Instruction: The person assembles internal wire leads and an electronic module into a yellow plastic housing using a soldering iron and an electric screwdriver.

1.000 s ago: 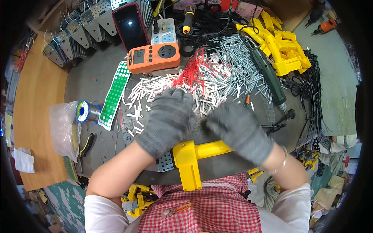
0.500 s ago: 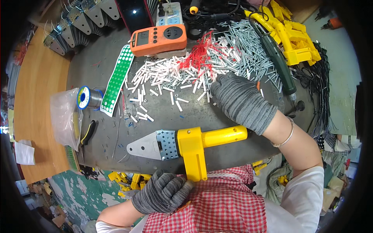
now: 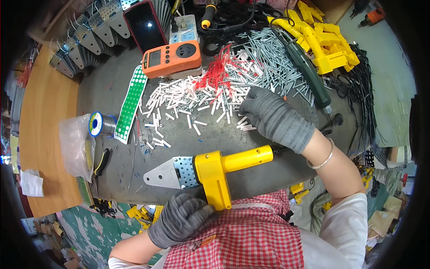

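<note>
A plastic-pipe welding iron [image 3: 212, 168] lies across the bench in front of me, its yellow handle to the right and its perforated, grey pointed plate to the left. My left hand [image 3: 181, 219], in a grey striped glove, is closed at the bench's near edge, beside the iron's lower yellow leg; whatever its fingers hold is hidden. Further off, my gloved right hand [image 3: 277, 119] has its fingers curled down at the near side of a heap of white sleeves [image 3: 183, 94]. A few sleeves lie just by its fingertips. What it pinches, if anything, cannot be seen.
Long screws [image 3: 277, 58] and red pieces [image 3: 217, 69] adjoin the sleeves. Around them are an orange meter [image 3: 172, 58], a phone [image 3: 145, 27], a green electric screwdriver [image 3: 309, 76] and yellow housings [image 3: 331, 49]. Leftward sit a green-dotted sheet [image 3: 132, 105], solder spool [image 3: 102, 124] and pliers [image 3: 102, 163].
The view has shifted slightly. Several white sleeves now lie drawn out below my right hand's fingertips. My left hand stays near the iron's lower leg, its fingers slightly shifted.
</note>
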`<state>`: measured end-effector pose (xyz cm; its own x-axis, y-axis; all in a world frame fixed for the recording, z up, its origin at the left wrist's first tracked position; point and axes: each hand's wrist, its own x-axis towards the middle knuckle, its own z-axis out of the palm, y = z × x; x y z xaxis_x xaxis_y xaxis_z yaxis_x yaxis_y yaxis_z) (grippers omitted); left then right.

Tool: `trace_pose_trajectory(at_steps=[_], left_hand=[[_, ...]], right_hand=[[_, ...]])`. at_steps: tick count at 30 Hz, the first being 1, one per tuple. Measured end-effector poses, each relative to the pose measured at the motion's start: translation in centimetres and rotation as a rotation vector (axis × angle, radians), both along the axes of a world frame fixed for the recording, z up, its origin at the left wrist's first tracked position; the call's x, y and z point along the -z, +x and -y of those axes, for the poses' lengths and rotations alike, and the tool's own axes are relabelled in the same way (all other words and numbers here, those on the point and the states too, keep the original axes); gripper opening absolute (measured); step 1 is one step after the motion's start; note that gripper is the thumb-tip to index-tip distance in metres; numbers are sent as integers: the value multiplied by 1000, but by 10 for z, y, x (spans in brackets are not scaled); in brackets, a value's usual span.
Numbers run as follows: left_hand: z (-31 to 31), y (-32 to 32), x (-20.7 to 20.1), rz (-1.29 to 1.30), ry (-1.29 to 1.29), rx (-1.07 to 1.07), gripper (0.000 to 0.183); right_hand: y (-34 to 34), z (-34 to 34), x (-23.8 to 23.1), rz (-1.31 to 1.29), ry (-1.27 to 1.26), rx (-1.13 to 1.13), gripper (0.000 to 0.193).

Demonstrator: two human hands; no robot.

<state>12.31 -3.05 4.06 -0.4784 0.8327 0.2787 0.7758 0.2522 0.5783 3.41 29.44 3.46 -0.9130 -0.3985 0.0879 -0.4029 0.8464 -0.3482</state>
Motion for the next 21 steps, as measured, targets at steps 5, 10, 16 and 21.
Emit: trace_pose_trajectory(at_steps=[5,10,16,21], left_hand=[[-24,-51,-26,202,2,-18,35],[-85,-140,6,-179,-26,-235,24],[-107,-159,20,-205,-182,-192,23],[-114,-150,11,-404,-337,-192,24]], right_hand=[[54,7,-43,26,-269,70,12],[106,18,-44,20,-197,6,16],[108,21,-17,-123,-74,95,20],[94,16,-3,-213,-208,129,18]])
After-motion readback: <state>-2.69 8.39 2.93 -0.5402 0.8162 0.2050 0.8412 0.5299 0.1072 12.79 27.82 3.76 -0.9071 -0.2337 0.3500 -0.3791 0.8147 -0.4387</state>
